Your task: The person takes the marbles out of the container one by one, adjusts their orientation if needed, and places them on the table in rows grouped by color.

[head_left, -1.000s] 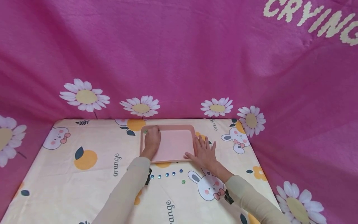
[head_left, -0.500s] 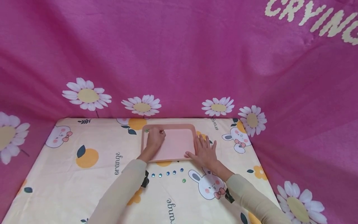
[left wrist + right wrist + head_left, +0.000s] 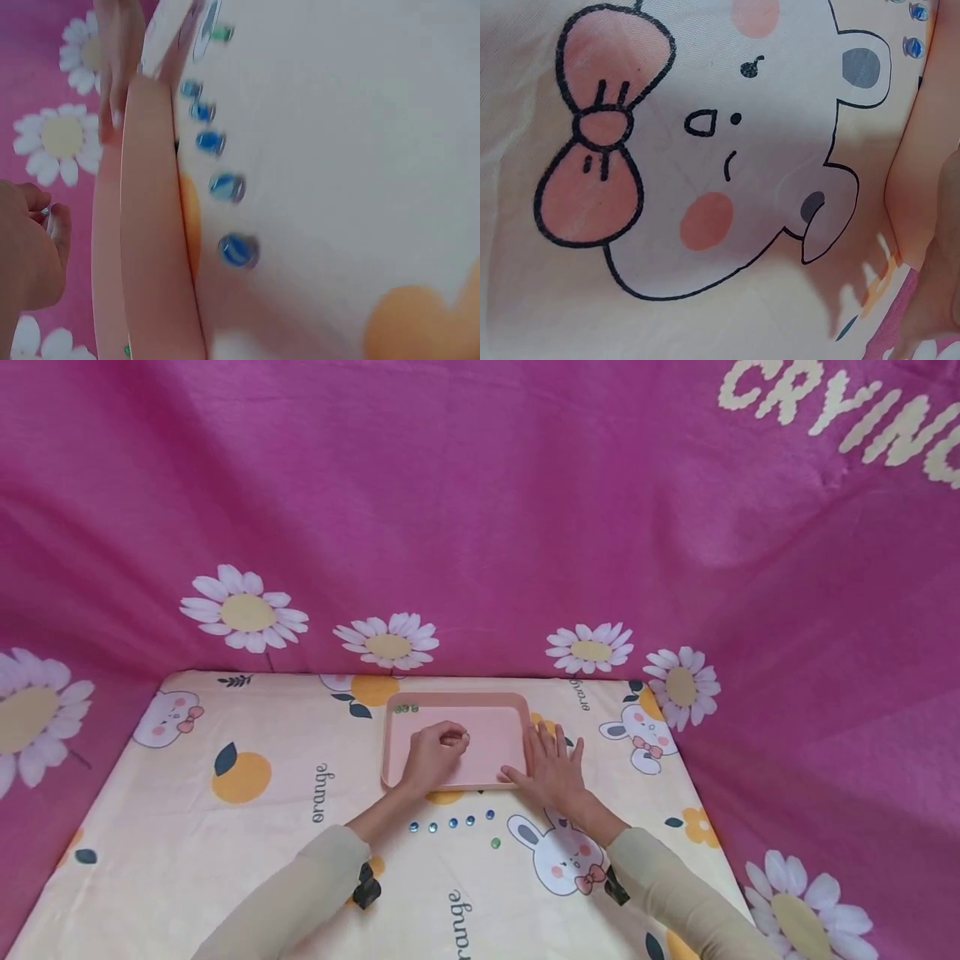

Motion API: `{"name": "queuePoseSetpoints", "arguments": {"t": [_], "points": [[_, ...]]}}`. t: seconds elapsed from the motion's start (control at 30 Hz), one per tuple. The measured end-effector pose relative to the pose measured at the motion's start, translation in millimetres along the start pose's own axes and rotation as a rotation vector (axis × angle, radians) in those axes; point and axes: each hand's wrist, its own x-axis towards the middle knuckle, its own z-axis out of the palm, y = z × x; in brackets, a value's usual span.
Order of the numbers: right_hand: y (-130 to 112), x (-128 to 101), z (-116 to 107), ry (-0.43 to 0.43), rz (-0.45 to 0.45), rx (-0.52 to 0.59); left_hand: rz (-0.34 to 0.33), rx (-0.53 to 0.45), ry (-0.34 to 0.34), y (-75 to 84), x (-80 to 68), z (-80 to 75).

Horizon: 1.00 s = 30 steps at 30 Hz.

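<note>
My left hand (image 3: 433,760) is over the pink tray (image 3: 465,699), fingers loosely curled and thumb near the fingertips. In the left wrist view this hand (image 3: 30,251) shows no object in its grasp. Three green glass marbles (image 3: 406,708) lie together in the tray's far left corner. My right hand (image 3: 555,772) rests with spread fingers against the tray's right side, thumb at the near right corner. In front of the tray runs a row of several blue marbles (image 3: 453,823), seen closer as swirled blue marbles (image 3: 237,250). One green marble (image 3: 496,843) lies nearer to me.
A cream cloth (image 3: 285,860) printed with oranges and rabbits covers the table. Behind it and at both sides hangs a magenta curtain (image 3: 480,527) with daisies. A black strap piece (image 3: 367,887) sits under the left sleeve.
My left hand has moved from the tray's far left corner toward its middle and nearer to me, uncovering three green marbles there. My right hand has stayed at the tray's right side.
</note>
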Motion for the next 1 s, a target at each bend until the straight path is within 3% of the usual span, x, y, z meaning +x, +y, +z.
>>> {"name": "queuePoseSetpoints", "arguments": {"t": [0.2, 0.53, 0.7, 1.0], "points": [[0.8, -1.7, 1.5, 0.001, -0.009, 0.006, 0.015, -0.037, -0.080, 5.0, -37.0, 4.6], [1.4, -2.1, 0.4, 0.022, -0.020, 0.025, 0.062, 0.007, -0.159, -1.6, -88.6, 20.2], [2.4, -1.4, -0.6, 0.022, -0.012, 0.021, 0.071, 0.030, -0.185, -9.3, -103.8, 27.9], [3.5, -0.4, 2.7, 0.037, -0.015, 0.024, 0.102, 0.076, -0.198, -22.4, -118.5, 40.2]]}}
